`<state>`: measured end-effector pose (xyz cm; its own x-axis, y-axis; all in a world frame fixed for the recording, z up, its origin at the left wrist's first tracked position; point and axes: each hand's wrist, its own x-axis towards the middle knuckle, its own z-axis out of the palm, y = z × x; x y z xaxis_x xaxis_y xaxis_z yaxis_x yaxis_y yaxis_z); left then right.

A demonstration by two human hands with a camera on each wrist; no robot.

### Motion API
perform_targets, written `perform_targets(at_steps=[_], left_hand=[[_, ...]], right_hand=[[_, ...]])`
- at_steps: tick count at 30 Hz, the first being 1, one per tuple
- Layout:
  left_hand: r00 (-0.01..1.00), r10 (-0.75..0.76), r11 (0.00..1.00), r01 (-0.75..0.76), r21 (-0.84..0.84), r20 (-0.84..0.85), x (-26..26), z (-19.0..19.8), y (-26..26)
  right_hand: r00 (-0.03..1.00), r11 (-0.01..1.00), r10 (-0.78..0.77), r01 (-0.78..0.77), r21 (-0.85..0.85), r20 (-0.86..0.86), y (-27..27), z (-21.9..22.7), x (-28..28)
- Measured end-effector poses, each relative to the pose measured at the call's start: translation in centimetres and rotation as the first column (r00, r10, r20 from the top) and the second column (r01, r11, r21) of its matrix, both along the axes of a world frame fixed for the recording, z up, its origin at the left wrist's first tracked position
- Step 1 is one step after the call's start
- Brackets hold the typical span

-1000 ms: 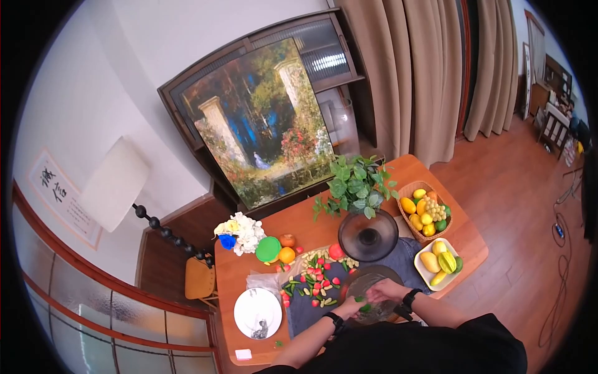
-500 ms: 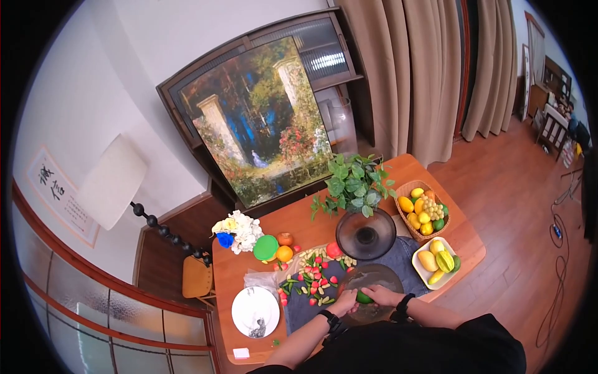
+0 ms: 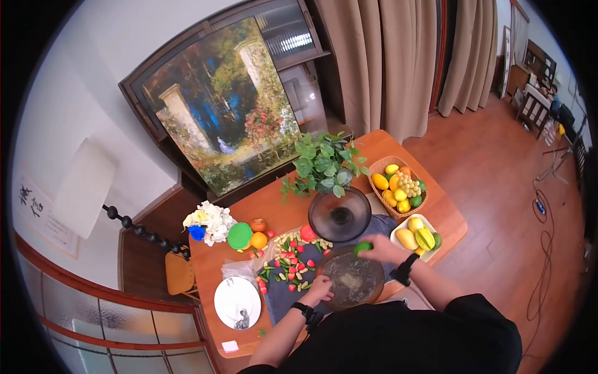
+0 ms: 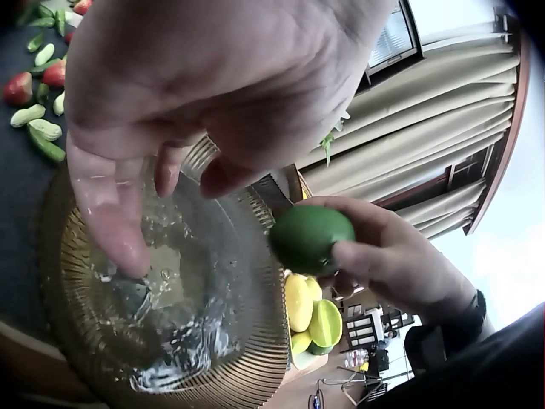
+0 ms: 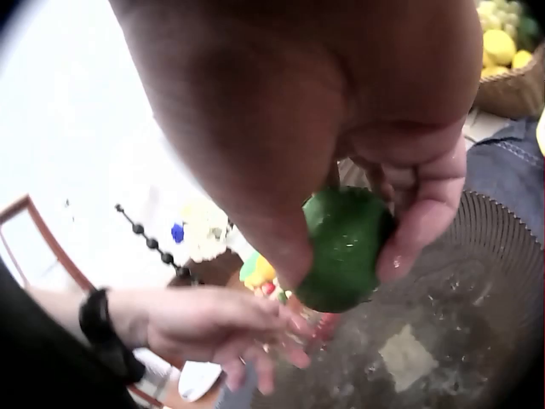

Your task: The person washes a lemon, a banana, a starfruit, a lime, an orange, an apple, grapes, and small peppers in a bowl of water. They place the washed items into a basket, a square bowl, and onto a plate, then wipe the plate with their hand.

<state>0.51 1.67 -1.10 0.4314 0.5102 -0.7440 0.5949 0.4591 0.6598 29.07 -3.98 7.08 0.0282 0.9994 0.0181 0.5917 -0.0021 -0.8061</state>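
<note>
My right hand [image 3: 382,250] grips a green lime [image 5: 345,247] between thumb and fingers, above the far right rim of a ribbed glass bowl [image 3: 354,283]. Water stands in the bowl, and a pale square patch shows through it in the right wrist view. At the bowl's left side is my left hand [image 3: 320,289], holding nothing. Its wet fingers [image 4: 119,234] hang loosely over the water in the left wrist view. Apart from it, the lime [image 4: 312,240] shows beyond the bowl's rim in that view.
Strawberries, peanuts and green peppers [image 3: 289,265] lie left of the bowl on a dark cloth. Behind it stands a dark glass dish [image 3: 339,215]. A fruit tray [image 3: 430,252] and a fruit basket [image 3: 411,209] are to the right, a white plate [image 3: 227,305] to the left.
Both hands were together on the lime over the bowl. The right hand has carried it up and right, while the left hand has let go and moved left. The head view has shifted.
</note>
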Motion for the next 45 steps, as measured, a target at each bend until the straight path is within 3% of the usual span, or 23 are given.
perform_targets(at_steps=[1, 5, 6, 7, 12, 18, 20, 22, 25, 26, 28, 32, 33, 35, 36, 37, 38, 40, 41, 42, 45], left_hand=[[1.0, 0.026, 1.0, -0.026, -0.001, 0.017, -0.2, -0.1, -0.1], [0.994, 0.096, 0.994, -0.094, -0.05, 0.055, -0.8, 0.0, -0.1], [0.989, 0.133, 0.989, -0.129, -0.069, 0.06, -0.9, -0.1, -0.2], [0.986, 0.148, 0.987, -0.143, -0.075, 0.076, -1.2, -0.2, -0.3], [0.964, 0.252, 0.966, -0.246, -0.079, 0.086, -1.9, 0.4, -1.1], [0.927, 0.368, 0.928, -0.362, -0.088, 0.072, -3.5, 1.0, -2.2], [0.908, 0.409, 0.912, -0.402, -0.087, 0.09, -4.3, 0.9, -2.5], [0.89, 0.446, 0.894, -0.439, -0.093, 0.093, -4.8, 1.0, -2.5], [0.879, 0.468, 0.883, -0.463, -0.074, 0.091, -5.3, 1.4, -2.2], [0.878, 0.471, 0.882, -0.467, -0.06, 0.087, -5.4, 1.6, -1.9], [0.873, 0.481, 0.877, -0.479, -0.046, 0.078, -5.7, 1.7, -1.1], [0.846, 0.527, 0.849, -0.529, -0.002, 0.081, -6.7, 1.1, 1.6], [0.842, 0.535, 0.842, -0.538, 0.039, 0.072, -7.2, 0.5, 2.5], [0.838, 0.545, 0.83, -0.545, 0.119, 0.032, -8.3, -0.7, 4.7], [0.839, 0.543, 0.831, -0.544, 0.114, 0.039, -8.8, -1.2, 6.0], [0.841, 0.541, 0.823, -0.522, 0.223, -0.028, -9.3, -1.5, 7.3], [0.836, 0.541, 0.809, -0.487, 0.329, -0.093, -9.7, -1.6, 8.7], [0.83, 0.519, 0.704, -0.279, 0.653, -0.205, -10.6, -1.8, 11.5], [0.829, 0.49, 0.672, -0.163, 0.723, -0.269, -11.6, -3.7, 13.6], [0.821, 0.464, 0.629, -0.041, 0.776, -0.332, -12.4, -5.4, 15.7], [0.826, 0.479, 0.693, -0.15, 0.705, -0.296, -11.7, -2.1, 19.6]], right_hand=[[0.986, 0.985, -0.119, 0.102, -0.139, -0.118, 0.6, 2.1, 1.5], [0.904, 0.916, -0.4, 0.399, 0.038, 0.15, 4.5, 1.5, 9.6], [0.908, 0.916, -0.4, 0.4, 0.029, 0.127, 5.6, 1.3, 11.7], [0.868, 0.902, -0.431, 0.418, 0.108, 0.245, 7.0, 0.0, 13.7], [0.729, 0.851, -0.519, 0.491, 0.186, 0.447, 13.7, -1.5, 18.9], [0.687, 0.887, -0.3, 0.456, -0.07, 0.662, 17.7, -1.1, 19.9], [0.71, 0.905, -0.172, 0.388, -0.175, 0.683, 19.1, -4.9, 21.8], [0.723, 0.889, -0.143, 0.394, -0.233, 0.676, 19.1, -5.2, 21.2], [0.684, 0.921, -0.112, 0.344, -0.184, 0.721, 19.3, -5.3, 20.1], [0.703, 0.887, -0.102, 0.385, -0.255, 0.704, 19.3, -5.0, 20.2], [0.721, 0.887, -0.156, 0.402, -0.225, 0.675, 19.3, -5.4, 20.3], [0.804, 0.943, -0.302, 0.33, 0.039, 0.512, 17.0, -2.7, 19.0], [0.802, 0.943, -0.301, 0.33, 0.037, 0.516, 16.0, -2.7, 18.7], [0.857, 0.931, -0.334, 0.234, 0.281, 0.393, 13.4, -2.8, 18.0], [0.873, 0.931, -0.323, 0.225, 0.287, 0.365, 11.7, -2.1, 16.8], [0.936, 0.933, -0.292, 0.233, 0.276, 0.197, 9.5, -0.1, 14.7], [0.93, 0.919, -0.31, 0.24, 0.312, 0.196, 7.9, -1.6, 14.6], [0.92, 0.924, -0.319, 0.249, 0.289, 0.227, 3.9, -0.9, 11.5], [0.932, 0.926, -0.306, 0.244, 0.289, 0.194, 2.3, -0.7, 9.6], [0.946, 0.95, -0.293, 0.272, 0.157, 0.136, 0.3, 0.1, 7.3], [0.976, 0.978, -0.201, 0.195, 0.075, 0.084, -4.3, -1.7, 1.7]])
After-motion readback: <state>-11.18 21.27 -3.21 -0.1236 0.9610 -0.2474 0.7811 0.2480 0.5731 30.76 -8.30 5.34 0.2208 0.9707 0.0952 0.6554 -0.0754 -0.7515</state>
